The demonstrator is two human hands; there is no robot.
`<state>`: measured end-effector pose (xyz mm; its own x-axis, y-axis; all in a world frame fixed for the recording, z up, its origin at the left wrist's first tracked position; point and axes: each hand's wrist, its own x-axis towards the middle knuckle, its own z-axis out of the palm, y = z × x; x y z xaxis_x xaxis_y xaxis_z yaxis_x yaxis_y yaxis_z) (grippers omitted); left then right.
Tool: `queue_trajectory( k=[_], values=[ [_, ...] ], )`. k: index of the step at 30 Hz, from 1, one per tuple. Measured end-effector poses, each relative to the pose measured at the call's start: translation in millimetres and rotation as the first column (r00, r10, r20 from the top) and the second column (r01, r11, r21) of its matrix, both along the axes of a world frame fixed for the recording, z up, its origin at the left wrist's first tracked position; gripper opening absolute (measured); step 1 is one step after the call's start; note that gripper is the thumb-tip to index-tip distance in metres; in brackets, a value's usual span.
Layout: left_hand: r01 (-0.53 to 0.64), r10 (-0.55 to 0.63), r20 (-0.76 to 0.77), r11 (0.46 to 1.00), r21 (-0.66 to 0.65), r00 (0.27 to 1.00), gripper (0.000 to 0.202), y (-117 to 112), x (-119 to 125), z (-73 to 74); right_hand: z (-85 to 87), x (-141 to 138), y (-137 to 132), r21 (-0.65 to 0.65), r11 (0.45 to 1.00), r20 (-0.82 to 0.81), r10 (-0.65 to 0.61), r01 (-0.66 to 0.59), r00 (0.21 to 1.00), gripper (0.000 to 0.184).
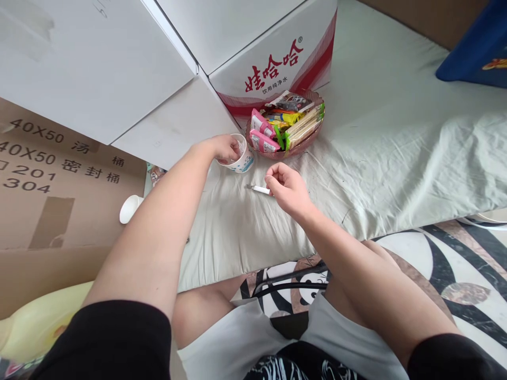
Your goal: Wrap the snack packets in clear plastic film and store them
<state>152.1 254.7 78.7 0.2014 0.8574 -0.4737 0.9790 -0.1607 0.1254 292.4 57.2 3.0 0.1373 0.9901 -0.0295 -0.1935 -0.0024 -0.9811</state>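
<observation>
My left hand [224, 148] is closed over the rim of a small white paper cup [242, 160] that stands on the pale sheet. My right hand [285, 186] is curled, pinching a thin white stick-shaped packet [258, 188] that lies just left of it on the sheet. Right behind the cup sits a pink glass bowl [277, 154] full of wrapped snacks [285, 124].
A white carton with red characters [273, 66] stands behind the bowl, other white cartons to its left. A brown cardboard box [55, 184] fills the left side, a small white lid-like object [130, 208] beside it. A blue item [477, 50] lies at top right. Patterned floor is at right.
</observation>
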Motion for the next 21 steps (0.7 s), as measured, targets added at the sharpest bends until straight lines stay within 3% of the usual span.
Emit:
queue_trajectory(
  k=[7,10,13,21],
  values=[
    [0.008,-0.014,-0.073,0.996,-0.086,0.997,0.014,11.1,-0.3,-12.3,-1.0,-1.4,0.2,0.002,1.0,0.005,-0.004,0.004,1.0,0.009],
    [0.062,-0.07,-0.081,0.993,-0.096,0.994,0.015,16.3,1.0,-18.7,-1.6,-2.5,0.7,-0.003,1.0,0.003,-0.004,0.004,1.0,0.01],
    [0.109,-0.115,-0.062,0.989,-0.096,0.991,0.016,19.2,4.3,-23.8,-2.7,-3.3,1.1,-0.007,1.0,0.007,0.002,-0.002,1.0,0.01],
    [0.082,-0.083,-0.036,0.996,-0.034,0.996,0.018,21.3,2.4,-31.2,-4.2,-2.3,1.2,-0.014,1.0,0.022,0.006,-0.006,1.0,0.01]
  ],
)
